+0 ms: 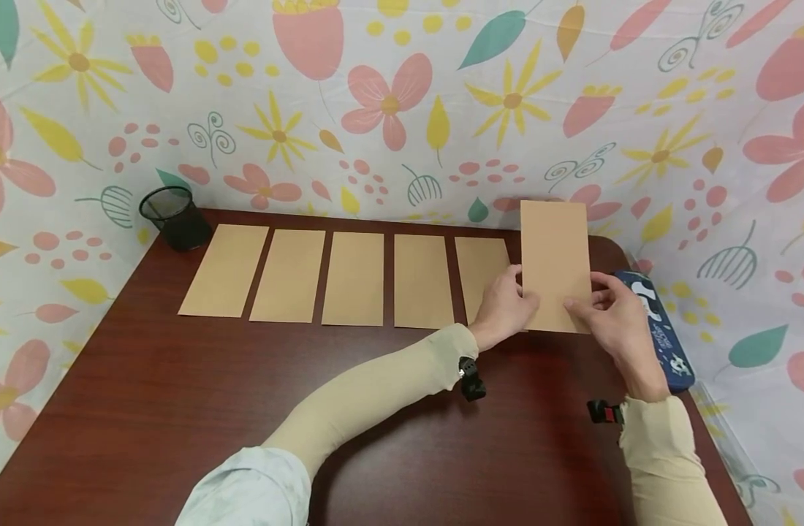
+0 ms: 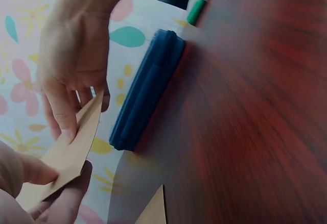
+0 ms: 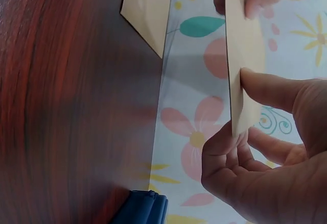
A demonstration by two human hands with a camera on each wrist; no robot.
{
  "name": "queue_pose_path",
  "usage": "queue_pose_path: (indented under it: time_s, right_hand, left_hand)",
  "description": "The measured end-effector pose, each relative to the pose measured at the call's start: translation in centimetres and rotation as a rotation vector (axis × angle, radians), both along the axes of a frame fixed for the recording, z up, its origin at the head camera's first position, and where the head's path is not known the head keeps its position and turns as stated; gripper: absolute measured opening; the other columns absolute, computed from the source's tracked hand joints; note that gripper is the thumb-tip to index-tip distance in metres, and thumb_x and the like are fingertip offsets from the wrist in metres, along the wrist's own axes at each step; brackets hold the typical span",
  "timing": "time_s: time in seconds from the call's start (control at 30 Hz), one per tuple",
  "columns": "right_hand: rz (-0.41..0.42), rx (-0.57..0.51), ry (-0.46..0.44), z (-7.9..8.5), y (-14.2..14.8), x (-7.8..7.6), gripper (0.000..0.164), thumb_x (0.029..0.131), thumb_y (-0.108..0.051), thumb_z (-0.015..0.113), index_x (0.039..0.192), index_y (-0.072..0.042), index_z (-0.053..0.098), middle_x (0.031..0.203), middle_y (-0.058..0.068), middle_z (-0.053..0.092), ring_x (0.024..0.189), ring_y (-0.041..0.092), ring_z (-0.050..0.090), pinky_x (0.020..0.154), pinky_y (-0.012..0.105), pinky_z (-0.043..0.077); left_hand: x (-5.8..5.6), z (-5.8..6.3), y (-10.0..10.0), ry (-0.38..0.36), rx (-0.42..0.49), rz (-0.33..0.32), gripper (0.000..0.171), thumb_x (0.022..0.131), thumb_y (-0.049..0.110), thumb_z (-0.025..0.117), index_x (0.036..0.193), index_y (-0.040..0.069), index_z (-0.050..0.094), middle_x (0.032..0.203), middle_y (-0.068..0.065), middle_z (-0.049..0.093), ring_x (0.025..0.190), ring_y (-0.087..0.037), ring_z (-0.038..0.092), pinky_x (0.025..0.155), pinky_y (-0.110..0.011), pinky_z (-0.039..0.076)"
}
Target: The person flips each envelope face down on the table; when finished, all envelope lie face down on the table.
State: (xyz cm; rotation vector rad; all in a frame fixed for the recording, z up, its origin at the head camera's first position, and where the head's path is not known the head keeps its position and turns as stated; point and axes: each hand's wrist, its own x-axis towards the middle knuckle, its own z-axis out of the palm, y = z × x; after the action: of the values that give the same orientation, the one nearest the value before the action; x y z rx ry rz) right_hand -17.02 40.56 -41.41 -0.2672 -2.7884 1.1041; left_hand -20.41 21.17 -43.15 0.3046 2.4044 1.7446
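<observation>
Both hands hold a plain brown rectangular paper card (image 1: 555,256) upright above the right part of the table. My left hand (image 1: 506,307) pinches its lower left edge, thumb on the near face and fingers behind. At the lower right edge, my right hand (image 1: 614,321) pinches it the same way. In the right wrist view, the card (image 3: 244,55) appears nearly edge-on between right thumb and fingers. Several matching cards lie in a row along the back of the table; the rightmost (image 1: 479,267) is partly hidden behind my left hand.
A dark blue pencil case (image 1: 668,351) with white pictures lies along the table's right edge. At the back left corner stands a black mesh cup (image 1: 185,228). A green-tipped marker (image 2: 196,12) shows in the left wrist view. Flower-patterned cloth (image 1: 389,102) hangs behind the table.
</observation>
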Motion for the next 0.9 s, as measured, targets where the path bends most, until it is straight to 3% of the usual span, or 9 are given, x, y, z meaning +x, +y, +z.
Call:
queue_pose_path:
  time_s: [0.07,0.2,0.37,0.47,0.5,0.57,0.7,0.73,0.9]
  right_hand:
    - [-0.011,0.019,-0.001,0.0,0.2,0.0,0.066,0.101,-0.024,0.078,0.156,0.001,0.052,0.11,0.016,0.064,0.082,-0.001,0.051,0.065,0.01,0.045]
    - [-0.021,0.06,-0.015,-0.1,0.6,0.0,0.066,0.101,-0.026,0.077,0.155,0.002,0.053,0.113,0.023,0.067,0.082,0.002,0.051,0.063,0.011,0.045]
    - [0.006,0.143,-0.017,-0.4,1.2,-0.5,0.062,0.1,-0.024,0.074,0.15,0.007,0.056,0.11,0.029,0.071,0.084,0.018,0.06,0.064,0.019,0.045]
    - [0.034,0.19,-0.018,-0.8,1.6,-1.2,0.058,0.099,-0.021,0.07,0.145,0.013,0.058,0.11,0.035,0.073,0.087,0.035,0.067,0.067,0.026,0.046]
    - [0.039,0.2,-0.024,-0.9,1.7,-1.4,0.057,0.099,-0.021,0.07,0.143,0.015,0.059,0.111,0.036,0.073,0.089,0.039,0.068,0.068,0.03,0.048]
    - [0.045,0.212,-0.052,-1.1,1.8,-1.9,0.056,0.1,-0.02,0.069,0.141,0.017,0.06,0.114,0.039,0.073,0.094,0.045,0.07,0.072,0.039,0.053]
    - [0.041,0.233,-0.12,-1.6,2.0,-2.7,0.053,0.1,-0.021,0.069,0.135,0.018,0.062,0.119,0.04,0.071,0.099,0.048,0.069,0.083,0.054,0.056]
    - [0.042,0.238,-0.129,-1.8,2.1,-3.0,0.05,0.099,-0.02,0.068,0.131,0.018,0.065,0.117,0.04,0.072,0.097,0.048,0.068,0.083,0.055,0.056]
    - [0.037,0.262,-0.187,-2.9,3.2,-4.1,0.025,0.094,-0.02,0.068,0.087,0.004,0.065,0.076,0.016,0.058,0.077,0.034,0.053,0.066,0.042,0.042]
  left_hand:
    - [0.0,0.1,0.3,0.0,-0.072,0.018,0.072,0.095,0.006,0.065,0.163,0.01,0.046,0.065,0.006,0.062,0.046,-0.004,0.053,0.065,-0.015,0.044]
    - [-0.1,0.2,0.9,-0.007,-0.161,0.02,0.079,0.087,0.003,0.07,0.161,0.013,0.047,0.06,0.004,0.059,0.046,-0.007,0.053,0.055,-0.018,0.044]
    - [-1.0,0.0,2.1,-0.035,-0.249,0.03,0.065,0.085,0.005,0.074,0.147,0.012,0.057,0.06,0.004,0.063,0.047,-0.009,0.058,0.052,-0.019,0.046]
    - [-1.9,-0.4,2.9,-0.033,-0.301,0.013,0.039,0.084,0.005,0.075,0.122,0.009,0.068,0.054,0.003,0.066,0.046,-0.011,0.062,0.051,-0.02,0.048]
    - [-2.8,-1.6,3.7,-0.015,-0.329,0.017,0.026,0.084,0.008,0.075,0.109,0.009,0.071,0.052,0.004,0.066,0.046,-0.011,0.062,0.051,-0.021,0.048]
    - [-3.6,-2.0,4.1,-0.029,-0.344,-0.02,0.002,0.085,0.006,0.074,0.086,0.008,0.074,0.049,0.002,0.067,0.046,-0.013,0.065,0.051,-0.023,0.05]
    - [-5.9,-4.3,5.7,-0.037,-0.416,-0.056,0.029,0.086,0.009,0.075,0.057,0.012,0.073,0.047,0.003,0.067,0.048,-0.01,0.067,0.058,-0.021,0.052]
    - [-6.0,-4.1,5.6,-0.049,-0.422,-0.075,0.03,0.086,0.007,0.075,0.056,0.011,0.074,0.048,0.002,0.068,0.048,-0.011,0.068,0.058,-0.021,0.054]
    - [-8.1,-6.7,7.7,-0.05,-0.506,-0.094,0.032,0.084,0.006,0.076,0.053,0.016,0.073,0.046,0.006,0.066,0.043,-0.007,0.066,0.052,-0.018,0.051]
